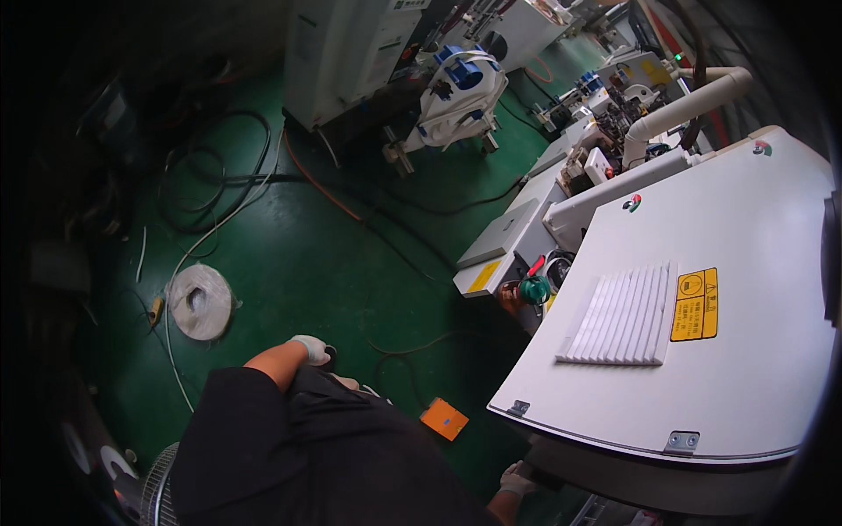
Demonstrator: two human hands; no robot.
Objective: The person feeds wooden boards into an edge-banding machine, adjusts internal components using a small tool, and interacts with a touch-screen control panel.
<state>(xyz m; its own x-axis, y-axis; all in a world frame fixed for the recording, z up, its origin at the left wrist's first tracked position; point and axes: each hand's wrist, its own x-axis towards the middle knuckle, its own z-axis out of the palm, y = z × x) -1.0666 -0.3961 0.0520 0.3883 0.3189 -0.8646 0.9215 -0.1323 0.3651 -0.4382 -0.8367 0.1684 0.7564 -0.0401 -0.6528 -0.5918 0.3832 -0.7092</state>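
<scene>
My left hand (pixel 311 349), in a white glove, is low in front of my black shirt. Its fingers are curled by a small dark round thing (pixel 330 354), whose kind does not show. My right hand (pixel 516 479), also gloved, reaches out at the lower right, beside the dark lower part of a white machine cabinet (pixel 737 210). Its fingertips run into shadow there, so their pose is unclear. Between the hands, an orange box (pixel 445 419) lies on the green floor.
A wrapped white coil (pixel 201 302) lies on the floor at left, near loose black cables (pixel 254 180). A metal-grille fan (pixel 160 486) stands at lower left. Ahead are a grey cabinet (pixel 338 61) and a white machine part with blue fittings (pixel 460 96). Pipes (pixel 684 110) run along the right.
</scene>
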